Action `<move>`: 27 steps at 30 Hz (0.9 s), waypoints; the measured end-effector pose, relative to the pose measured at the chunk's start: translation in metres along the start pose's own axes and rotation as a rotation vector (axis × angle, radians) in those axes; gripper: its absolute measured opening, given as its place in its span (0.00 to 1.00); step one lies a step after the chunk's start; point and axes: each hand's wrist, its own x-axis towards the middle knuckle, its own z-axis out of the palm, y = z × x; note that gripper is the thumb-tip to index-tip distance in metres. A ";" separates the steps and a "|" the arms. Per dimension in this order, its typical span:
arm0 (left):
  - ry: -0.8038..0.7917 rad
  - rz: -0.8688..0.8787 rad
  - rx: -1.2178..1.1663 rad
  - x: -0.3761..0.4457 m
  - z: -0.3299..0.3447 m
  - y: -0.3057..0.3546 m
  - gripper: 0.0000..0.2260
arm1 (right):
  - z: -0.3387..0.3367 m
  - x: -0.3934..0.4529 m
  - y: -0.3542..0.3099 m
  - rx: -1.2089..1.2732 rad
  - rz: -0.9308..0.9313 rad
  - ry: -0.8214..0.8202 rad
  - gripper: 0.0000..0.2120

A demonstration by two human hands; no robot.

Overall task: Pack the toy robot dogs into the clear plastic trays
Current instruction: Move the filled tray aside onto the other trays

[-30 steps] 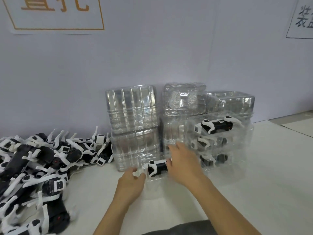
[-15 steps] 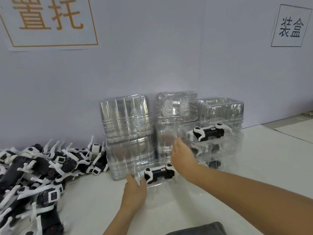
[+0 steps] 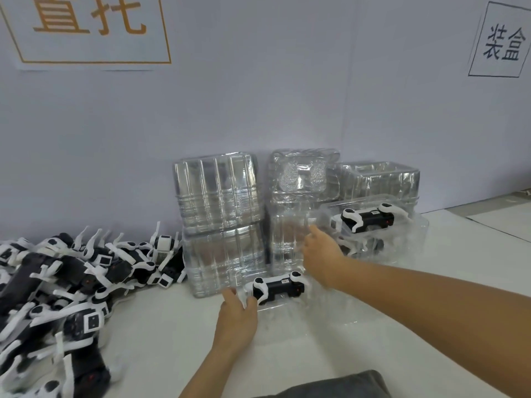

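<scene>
Big heap of dogs (image 3: 66, 285) far left of the fingers, tray stacks (image 3: 221, 225) just beyond them. Front tray (image 3: 290, 311) holds one dog (image 3: 277, 287), between both hands. Left hand (image 3: 237, 317), fingertips curled, pinches the tray's left rim; right hand (image 3: 323, 254), fingers spread, reaches past it. Tray looks thin, flexy, slippery — hold the rims.

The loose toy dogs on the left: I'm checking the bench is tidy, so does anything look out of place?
Yes. The unpacked toy dogs lie in a tangled heap against the wall, legs pointing every way, some on their sides. The stacks of clear trays stand upright, and the packed dog sits level in its tray.
</scene>
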 end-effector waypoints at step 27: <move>-0.009 0.676 0.394 -0.010 0.031 0.065 0.35 | 0.038 -0.084 0.077 1.012 0.361 1.058 0.19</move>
